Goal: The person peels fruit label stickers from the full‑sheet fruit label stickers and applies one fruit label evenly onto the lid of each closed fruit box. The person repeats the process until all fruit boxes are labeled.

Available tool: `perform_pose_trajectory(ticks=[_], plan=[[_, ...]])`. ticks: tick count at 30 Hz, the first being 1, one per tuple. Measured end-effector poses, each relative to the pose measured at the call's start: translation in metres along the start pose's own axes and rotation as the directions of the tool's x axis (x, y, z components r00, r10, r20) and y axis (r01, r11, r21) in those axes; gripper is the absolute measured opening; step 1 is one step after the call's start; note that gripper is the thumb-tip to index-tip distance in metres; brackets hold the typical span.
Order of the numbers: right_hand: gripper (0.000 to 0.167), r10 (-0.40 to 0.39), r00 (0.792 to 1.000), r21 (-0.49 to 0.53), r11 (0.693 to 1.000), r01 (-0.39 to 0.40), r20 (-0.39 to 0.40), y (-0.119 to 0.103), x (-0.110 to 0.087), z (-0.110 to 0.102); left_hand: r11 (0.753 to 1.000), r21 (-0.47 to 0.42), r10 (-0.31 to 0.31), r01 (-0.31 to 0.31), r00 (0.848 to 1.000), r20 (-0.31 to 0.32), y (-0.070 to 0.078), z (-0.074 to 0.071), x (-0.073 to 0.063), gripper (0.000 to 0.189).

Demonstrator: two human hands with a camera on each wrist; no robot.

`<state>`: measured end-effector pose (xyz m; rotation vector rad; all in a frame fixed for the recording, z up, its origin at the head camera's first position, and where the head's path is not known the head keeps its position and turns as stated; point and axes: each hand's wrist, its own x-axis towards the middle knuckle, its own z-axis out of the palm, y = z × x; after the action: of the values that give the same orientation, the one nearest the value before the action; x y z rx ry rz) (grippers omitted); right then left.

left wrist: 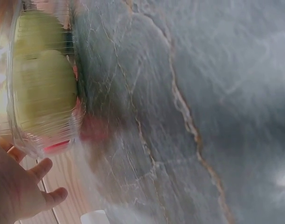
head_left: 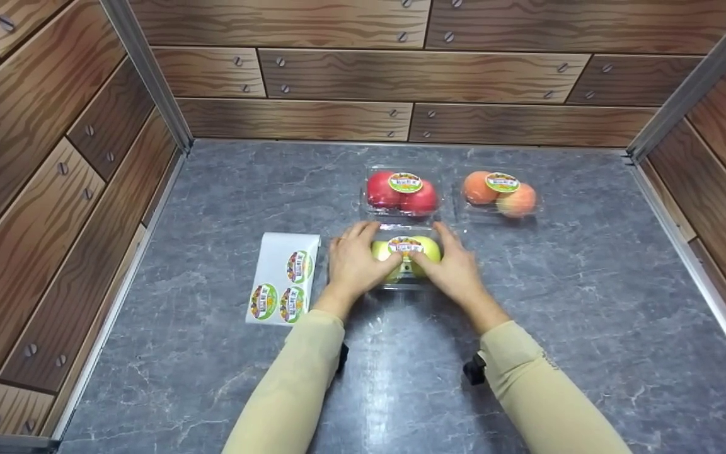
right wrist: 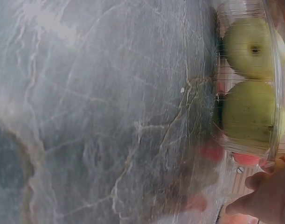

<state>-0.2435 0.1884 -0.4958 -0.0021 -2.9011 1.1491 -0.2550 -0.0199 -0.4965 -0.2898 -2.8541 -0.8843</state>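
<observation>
A clear plastic clamshell box (head_left: 406, 285) with yellow-green apples (head_left: 429, 246) inside sits on the table in front of me. An oval fruit label (head_left: 404, 243) lies on its lid. My left hand (head_left: 355, 263) spans the box's left side, the thumb laid over the lid at the label's lower edge. Mirroring it, my right hand (head_left: 459, 268) spans the right side with its thumb by the label. Forefingers touch the far corners; in both wrist views other fingers spread loosely beyond the box. The apples (left wrist: 44, 88) (right wrist: 249, 112) show through the box walls.
Left of the hands lies a white backing sheet (head_left: 278, 252) with 3 oval labels. Behind stand a labelled box of red apples (head_left: 418, 198) and, to its right, a labelled box of orange-pink fruit (head_left: 517, 200). Wood-patterned walls (head_left: 338, 75) border the grey marbled table (head_left: 590, 284).
</observation>
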Motion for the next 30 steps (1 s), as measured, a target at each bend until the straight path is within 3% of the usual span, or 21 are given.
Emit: perform_pose_trajectory(ticks=[17,30], plan=[[0.088,-0.03,1.0,0.007,1.0,0.03,-0.009,0.0032,-0.0003,0.0007,1.0,-0.003,0.014,-0.014,1.0,-0.018,-0.002,0.002,0.0012,0.081],[0.071,-0.034,0.999,0.02,0.999,0.034,-0.028,0.003,-0.0003,0.0002,0.999,-0.043,0.028,-0.03,0.998,-0.052,-0.002,0.0023,0.0,0.067]])
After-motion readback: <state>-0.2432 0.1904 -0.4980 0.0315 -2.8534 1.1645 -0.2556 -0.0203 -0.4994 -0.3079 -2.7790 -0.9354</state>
